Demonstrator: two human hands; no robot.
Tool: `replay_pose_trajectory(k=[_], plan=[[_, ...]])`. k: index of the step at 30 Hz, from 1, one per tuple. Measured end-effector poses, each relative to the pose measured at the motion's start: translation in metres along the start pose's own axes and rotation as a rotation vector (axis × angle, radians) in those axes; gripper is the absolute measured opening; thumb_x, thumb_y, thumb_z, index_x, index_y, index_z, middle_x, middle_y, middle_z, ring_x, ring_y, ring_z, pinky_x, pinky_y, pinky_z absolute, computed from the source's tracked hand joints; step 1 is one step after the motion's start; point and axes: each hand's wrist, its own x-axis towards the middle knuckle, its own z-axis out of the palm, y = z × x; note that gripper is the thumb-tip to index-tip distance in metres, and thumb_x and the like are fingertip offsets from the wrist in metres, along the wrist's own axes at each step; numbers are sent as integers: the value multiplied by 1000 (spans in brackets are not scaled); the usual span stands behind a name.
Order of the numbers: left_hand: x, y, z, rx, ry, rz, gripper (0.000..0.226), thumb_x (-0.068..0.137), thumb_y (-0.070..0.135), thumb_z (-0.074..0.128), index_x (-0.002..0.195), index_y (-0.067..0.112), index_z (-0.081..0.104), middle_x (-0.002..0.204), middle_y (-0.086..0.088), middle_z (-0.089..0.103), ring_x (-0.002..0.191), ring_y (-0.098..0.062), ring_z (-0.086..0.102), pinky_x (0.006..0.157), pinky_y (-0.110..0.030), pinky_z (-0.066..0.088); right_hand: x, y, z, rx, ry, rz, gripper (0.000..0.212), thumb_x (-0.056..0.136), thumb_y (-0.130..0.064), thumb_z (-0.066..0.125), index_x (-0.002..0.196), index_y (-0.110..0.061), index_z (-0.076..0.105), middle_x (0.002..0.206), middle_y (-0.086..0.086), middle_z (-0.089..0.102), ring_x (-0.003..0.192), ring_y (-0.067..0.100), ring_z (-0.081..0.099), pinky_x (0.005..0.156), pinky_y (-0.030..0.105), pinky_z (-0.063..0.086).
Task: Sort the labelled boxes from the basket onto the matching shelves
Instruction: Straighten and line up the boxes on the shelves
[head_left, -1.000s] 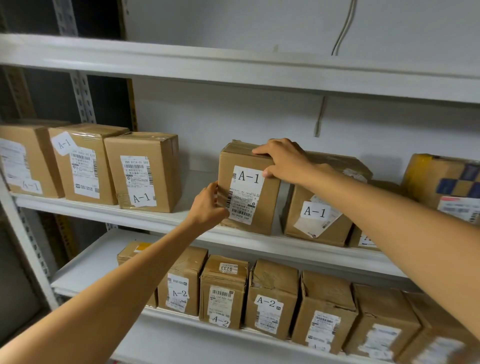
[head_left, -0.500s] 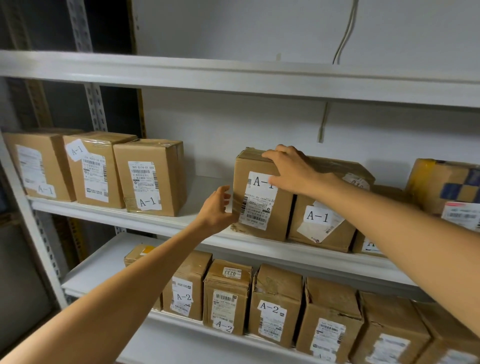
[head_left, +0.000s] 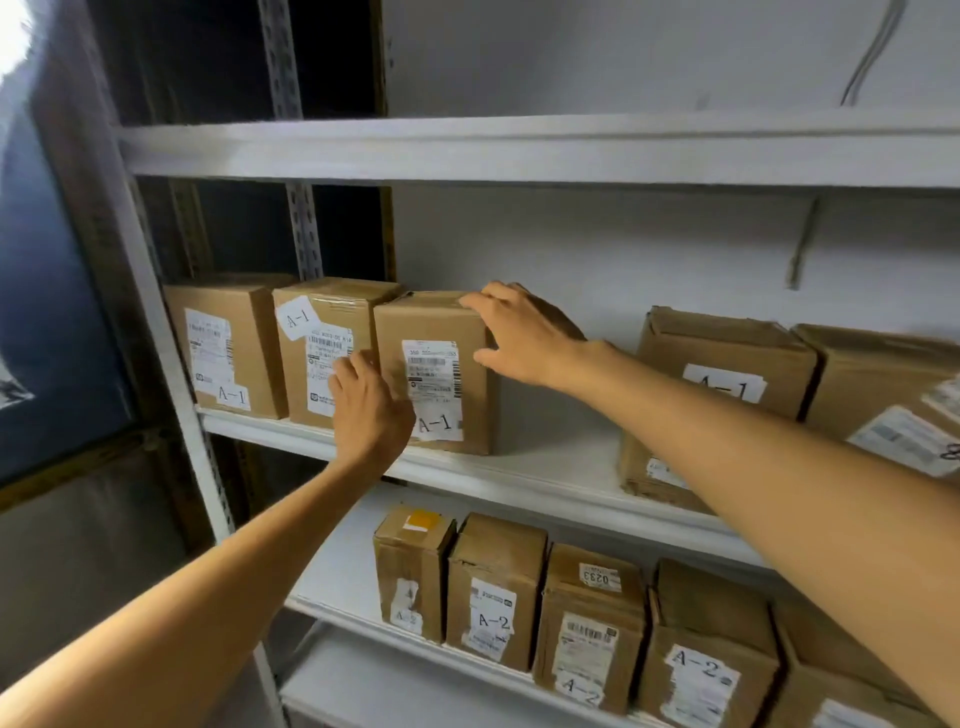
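Shifting left off the mid-shelf box (head_left: 727, 353), squaring an A-1 box (head_left: 434, 374) on its shelf (head_left: 519, 475): pressing open left grip (head_left: 371, 405) on front, flat right grip (head_left: 524, 332) over top corner. Likely needing a basket trip next.

rightmost box (head_left: 883, 379) cut off, label print (head_left: 432, 366) blurred

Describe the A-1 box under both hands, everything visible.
Brown cardboard box, taped top, upright on the shelf, flush against a neighbouring box on its left. Front bears a barcoded label and an A-1 sticker. The right hand rests on its top right corner; the left hand touches its front left edge.
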Motion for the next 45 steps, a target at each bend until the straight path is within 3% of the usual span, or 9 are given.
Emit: replay_pose_trajectory(k=[9, 15, 19, 22, 27, 31, 36, 40, 45], plan=[[76, -73, -35, 18, 97, 46, 74, 78, 13, 70, 139, 5, 29, 134, -17, 33, 118, -31, 33, 100, -35, 33, 64, -33, 26, 41, -92, 107, 74, 83, -34, 72, 146, -19, 37, 137, 6, 45, 125, 26, 43, 97, 39, 44], [88, -114, -26, -180, -112, -82, 87, 75, 9, 70, 145, 1, 19, 140, -20, 35, 128, -34, 38, 111, -43, 34, 79, -42, 45, -42, -121, 132, 75, 80, -33, 76, 144, -22, 38, 139, 3, 49, 125, 23, 46, 97, 37, 39], [90, -124, -22, -231, -188, -129, 63, 71, 7, 67, 128, 1, 41, 118, -15, 49, 106, -28, 51, 90, -36, 45, 83, -40, 45, -94, -118, 141, 70, 77, -38, 78, 138, -25, 45, 130, 1, 55, 120, 24, 49, 91, 38, 40], [91, -123, -16, -300, -240, -136, 66, 56, 19, 58, 120, 7, 48, 111, -10, 55, 100, -25, 53, 90, -41, 48, 80, -32, 40, -128, -132, 166, 69, 77, -38, 78, 137, -24, 46, 126, 1, 55, 118, 25, 50, 89, 37, 41], [86, -105, 6, -478, -316, -136, 53, 66, 17, 70, 110, 15, 42, 110, -10, 56, 101, -27, 59, 86, -45, 54, 56, -6, 26, -98, -168, 214, 72, 73, -37, 81, 136, -28, 46, 123, 0, 56, 114, 24, 51, 95, 47, 45], [81, -93, 19, -628, -410, -165, 64, 69, 30, 77, 117, 17, 35, 105, -7, 61, 98, -28, 64, 85, -50, 55, 40, 11, 13, -90, -187, 229, 73, 75, -38, 79, 139, -28, 45, 124, -1, 55, 116, 24, 50, 96, 47, 44], [79, -90, 36, -571, -442, -102, 55, 83, 24, 74, 131, 13, 50, 118, -8, 62, 102, -26, 62, 71, -23, 52, 24, 23, 3, -68, -209, 238, 70, 78, -32, 78, 140, -26, 46, 125, 0, 56, 115, 22, 52, 95, 43, 46], [70, -79, 39, -640, -492, -123, 51, 84, 20, 72, 130, 11, 51, 126, -12, 60, 109, -29, 61, 92, -45, 53, 5, 34, -5, -50, -206, 255, 70, 79, -27, 77, 141, -25, 45, 124, 1, 57, 115, 22, 52, 95, 39, 45], [54, -59, 39, -679, -546, -124, 48, 85, 15, 69, 129, 8, 49, 124, -10, 61, 111, -30, 61, 94, -49, 52, -20, 46, -16, -33, -210, 274, 73, 80, -23, 76, 144, -26, 41, 124, 3, 57, 116, 22, 52, 97, 38, 44]])
